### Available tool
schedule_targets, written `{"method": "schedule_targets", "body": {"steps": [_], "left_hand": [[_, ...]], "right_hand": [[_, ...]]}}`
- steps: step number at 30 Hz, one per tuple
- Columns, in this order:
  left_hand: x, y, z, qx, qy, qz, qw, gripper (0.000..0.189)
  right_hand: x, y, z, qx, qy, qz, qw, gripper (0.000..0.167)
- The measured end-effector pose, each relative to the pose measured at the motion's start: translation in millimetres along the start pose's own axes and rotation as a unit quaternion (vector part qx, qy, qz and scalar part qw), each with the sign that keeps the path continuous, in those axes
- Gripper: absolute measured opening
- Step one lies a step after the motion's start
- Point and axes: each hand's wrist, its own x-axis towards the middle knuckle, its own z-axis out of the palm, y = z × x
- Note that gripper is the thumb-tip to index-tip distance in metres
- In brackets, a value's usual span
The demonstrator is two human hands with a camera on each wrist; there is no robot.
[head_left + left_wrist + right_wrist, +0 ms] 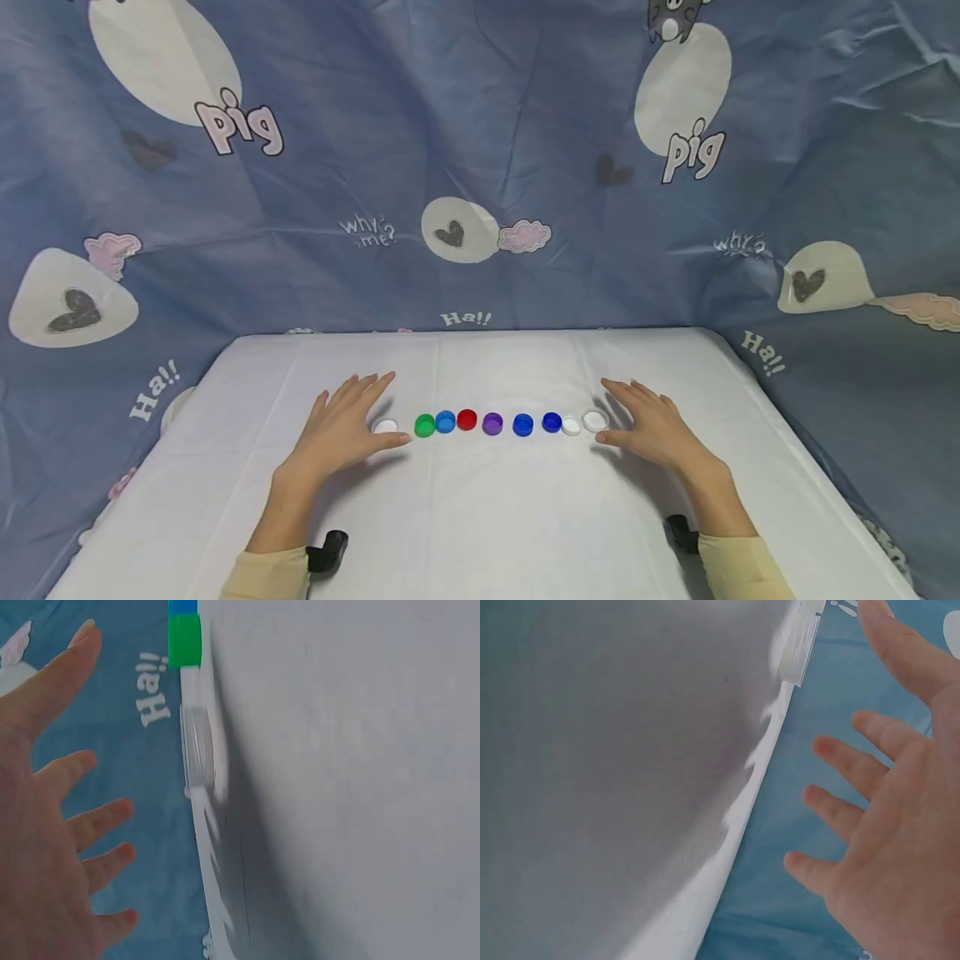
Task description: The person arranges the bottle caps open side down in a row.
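Several bottle caps lie in a row across the white table. From the left come a white cap (386, 427), a green cap (424, 426), a light blue cap (446, 422), a red cap (467, 419), a purple cap (492, 424) and a blue cap (522, 425). A dark blue cap (552, 422), a small white cap (572, 426) and a larger white cap (595, 421) end the row. My left hand (341, 429) hovers with spread fingers around the leftmost cap, holding nothing. At the other end my right hand (656, 425), fingers apart, holds nothing beside the larger white cap.
The table (480, 517) has a white cover and its back edge meets a blue printed cloth (480, 283). Cloth also hangs along both sides. A black wrist strap piece (327, 552) sits at the left cuff, another black piece (681, 533) at the right.
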Motion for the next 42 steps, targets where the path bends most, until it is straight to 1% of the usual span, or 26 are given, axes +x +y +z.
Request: {"method": "schedule_targets", "body": {"steps": [4, 7, 15, 21, 27, 31, 34, 39, 42], "left_hand": [[4.4, 9.8, 5.2, -0.005, -0.002, 0.009, 0.9999, 0.100], [10.3, 17.7, 8.4, -0.009, 0.001, 0.016, 0.9998, 0.099], [22.6, 46.4, 8.6, -0.018, -0.002, 0.043, 0.9989, 0.094], [30.3, 65.5, 14.3, -0.028, -0.014, 0.050, 0.9982, 0.092], [36.8, 80.2, 22.9, -0.036, -0.018, 0.060, 0.9974, 0.089], [39.7, 88.7, 29.0, -0.030, -0.030, 0.067, 0.9969, 0.089], [43.0, 96.1, 33.7, -0.018, -0.029, 0.076, 0.9965, 0.088], [47.0, 110.4, 39.5, -0.018, -0.036, 0.095, 0.9947, 0.085], [48.5, 115.7, 42.3, -0.015, -0.035, 0.101, 0.9941, 0.084]], "right_hand": [[1.2, 2, 1, -0.007, 0.000, -0.005, 1.0000, 0.085], [2.4, 3, 1, -0.011, 0.005, -0.013, 0.9998, 0.084], [6.5, 3, 1, -0.010, 0.001, -0.020, 0.9997, 0.083], [7.9, 3, -3, -0.005, -0.007, -0.013, 0.9999, 0.081], [10.9, 2, -2, 0.002, -0.020, -0.006, 0.9998, 0.081], [11.0, 3, -1, 0.007, -0.030, -0.001, 0.9995, 0.081], [11.2, 4, -2, 0.006, -0.034, 0.001, 0.9994, 0.080], [12.6, 5, -4, 0.010, -0.036, 0.011, 0.9992, 0.077], [16.4, 1, -4, 0.018, -0.043, 0.010, 0.9988, 0.075]]}}
